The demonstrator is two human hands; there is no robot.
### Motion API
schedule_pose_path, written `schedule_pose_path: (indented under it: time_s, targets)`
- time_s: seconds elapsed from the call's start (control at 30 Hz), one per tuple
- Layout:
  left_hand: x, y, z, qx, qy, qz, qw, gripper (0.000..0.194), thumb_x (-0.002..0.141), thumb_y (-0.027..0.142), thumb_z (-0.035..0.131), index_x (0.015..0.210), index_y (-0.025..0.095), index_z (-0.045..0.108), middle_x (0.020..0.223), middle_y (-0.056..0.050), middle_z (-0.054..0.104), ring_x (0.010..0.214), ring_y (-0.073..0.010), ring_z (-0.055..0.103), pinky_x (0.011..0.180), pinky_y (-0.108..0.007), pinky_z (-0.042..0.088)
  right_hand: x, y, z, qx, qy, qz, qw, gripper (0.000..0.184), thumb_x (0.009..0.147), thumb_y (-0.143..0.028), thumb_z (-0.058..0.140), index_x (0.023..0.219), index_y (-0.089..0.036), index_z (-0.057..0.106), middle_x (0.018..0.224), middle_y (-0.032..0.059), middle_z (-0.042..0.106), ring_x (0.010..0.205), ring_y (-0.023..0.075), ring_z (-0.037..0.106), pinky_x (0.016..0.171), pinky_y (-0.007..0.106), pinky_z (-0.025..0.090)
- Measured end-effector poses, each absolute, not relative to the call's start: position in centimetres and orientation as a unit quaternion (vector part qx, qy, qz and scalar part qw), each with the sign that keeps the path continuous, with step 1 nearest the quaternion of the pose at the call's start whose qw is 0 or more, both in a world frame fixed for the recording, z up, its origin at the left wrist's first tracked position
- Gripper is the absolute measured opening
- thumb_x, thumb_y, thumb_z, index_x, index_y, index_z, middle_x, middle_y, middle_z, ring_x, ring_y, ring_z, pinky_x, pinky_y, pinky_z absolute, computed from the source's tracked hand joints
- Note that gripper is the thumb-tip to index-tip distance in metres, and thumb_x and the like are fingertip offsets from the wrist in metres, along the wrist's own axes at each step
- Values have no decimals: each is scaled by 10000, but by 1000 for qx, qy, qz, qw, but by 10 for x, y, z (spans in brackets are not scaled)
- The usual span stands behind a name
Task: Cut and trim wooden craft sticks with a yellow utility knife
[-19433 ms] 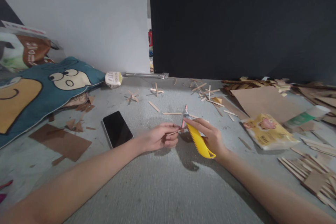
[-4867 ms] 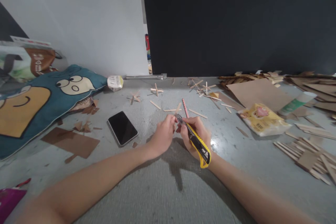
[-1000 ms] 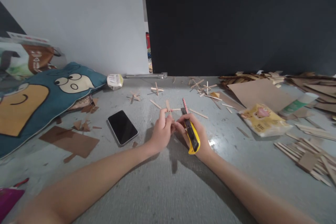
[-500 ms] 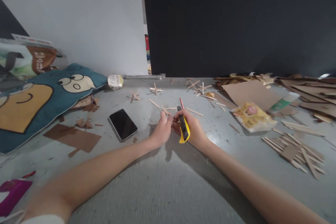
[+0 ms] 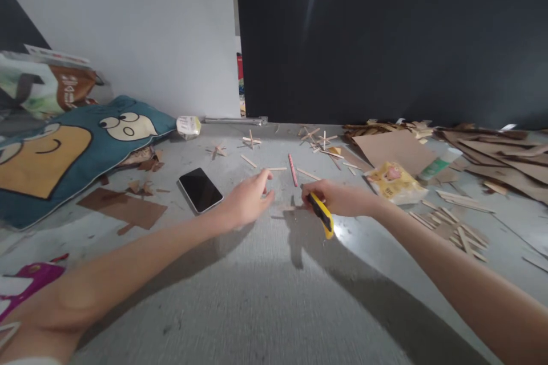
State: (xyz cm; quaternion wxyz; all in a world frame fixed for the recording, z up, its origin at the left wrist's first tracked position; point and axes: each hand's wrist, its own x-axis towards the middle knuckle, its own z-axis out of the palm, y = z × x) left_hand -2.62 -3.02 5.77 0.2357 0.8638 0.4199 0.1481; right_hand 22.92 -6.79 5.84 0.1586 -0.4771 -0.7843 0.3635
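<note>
Yellow-and-black utility knife (image 5: 322, 215) was well to the right of the smartphone (image 5: 200, 189), grasped in the right hand (image 5: 340, 197). That hand's fingers were curled around it, the handle slanting down toward the person and the blade end mostly hidden by the fingers. The left hand (image 5: 248, 199) was just beside the smartphone, on its right, with its fingers loosely parted and its thumb raised. A short craft stick (image 5: 277, 169) lay right of the smartphone, near the left fingertips; I could not tell whether they touched it. Farther right of the smartphone, a red-and-white patterned rod (image 5: 292, 170) lay on the grey tabletop (image 5: 240, 296), and past it was another pale craft stick (image 5: 307, 173).

Beyond the smartphone stood two small crossed-stick pieces (image 5: 217, 150). To its left lay a brown cardboard piece (image 5: 124, 206), and past that, farther left, a teal cartoon pillow (image 5: 100, 148). Far to the smartphone's right were a yellow plastic-wrapped packet (image 5: 394, 182), a green-and-white tube (image 5: 439, 165) and a large cardboard sheet (image 5: 394, 148), with a loose pile of craft sticks (image 5: 449, 231) on the near side of the packet, well right of the smartphone.
</note>
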Motion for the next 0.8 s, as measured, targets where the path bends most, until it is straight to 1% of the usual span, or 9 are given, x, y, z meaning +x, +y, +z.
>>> schedule_pose_path:
  time_s: [0.07, 0.13, 0.27, 0.37, 0.43, 0.53, 0.67, 0.73, 0.8]
  targets:
    - [-31, -29, 53, 911, 317, 130, 230, 199, 1028, 278, 526, 1180, 196, 624, 1079, -86, 687, 953, -225, 669, 841, -348, 504, 233, -72, 59, -473, -794, 359, 130, 148, 758, -73, 597, 803, -212, 620, 764, 12, 698, 687, 151, 599, 651, 268, 451]
    - [-31, -31, 42, 943, 216, 94, 234, 190, 1040, 285, 549, 1151, 203, 678, 1115, -86, 684, 1066, -237, 660, 922, -358, 501, 232, -72, 55, -467, -794, 370, 123, 197, 759, -44, 567, 844, -214, 616, 822, 17, 717, 728, 158, 621, 674, 270, 459]
    - [-24, -36, 23, 955, 187, 88, 213, 162, 1027, 247, 588, 1117, 191, 710, 1091, -88, 679, 1079, -243, 661, 963, -379, 504, 228, -66, 46, -464, -795, 375, 113, 290, 712, 12, 507, 858, -220, 599, 848, 11, 724, 733, 152, 630, 676, 267, 456]
    - [-21, -37, 19, 938, 237, 105, 230, 148, 1039, 219, 550, 1072, 189, 691, 1060, -70, 688, 991, -216, 673, 921, -360, 518, 230, -62, 43, -464, -800, 355, 133, 267, 737, -20, 522, 883, -232, 592, 850, 5, 719, 751, 158, 638, 693, 278, 466]
    - [-20, -33, 20, 923, 275, 129, 237, 157, 1050, 223, 528, 1050, 198, 682, 1007, -53, 691, 934, -202, 670, 880, -344, 523, 234, -62, 43, -461, -802, 340, 170, 192, 802, -95, 568, 926, -239, 591, 877, 10, 727, 785, 168, 649, 732, 296, 482]
    - [-18, -24, 21, 930, 268, 155, 201, 177, 1052, 239, 536, 1119, 203, 697, 1062, -69, 682, 1022, -218, 659, 919, -351, 518, 241, -64, 43, -459, -797, 311, 239, 101, 906, -288, 640, 974, -240, 583, 923, 30, 724, 802, 177, 649, 763, 319, 493]
    - [-16, -20, 21, 961, 203, 108, 157, 260, 1070, 260, 502, 1175, 199, 731, 1103, -95, 680, 1058, -234, 659, 937, -355, 503, 250, -68, 39, -490, -748, 310, 322, 294, 1022, -515, 530, 1048, -229, 595, 865, 43, 688, 774, 191, 626, 725, 337, 490]
    - [-16, -26, 20, 953, 222, 92, 186, 299, 1081, 271, 463, 1208, 198, 723, 1068, -91, 700, 974, -222, 680, 878, -339, 509, 252, -71, 35, -503, -720, 318, 357, 407, 1048, -583, 454, 1049, -216, 628, 808, 39, 647, 737, 188, 599, 697, 342, 480]
    - [-14, -32, 19, 927, 272, 82, 246, 343, 1084, 315, 452, 1344, 210, 649, 992, -72, 723, 862, -211, 695, 793, -323, 515, 253, -72, 32, -508, -697, 322, 390, 463, 1043, -618, 452, 1028, -206, 664, 786, 33, 607, 705, 176, 573, 670, 341, 468]
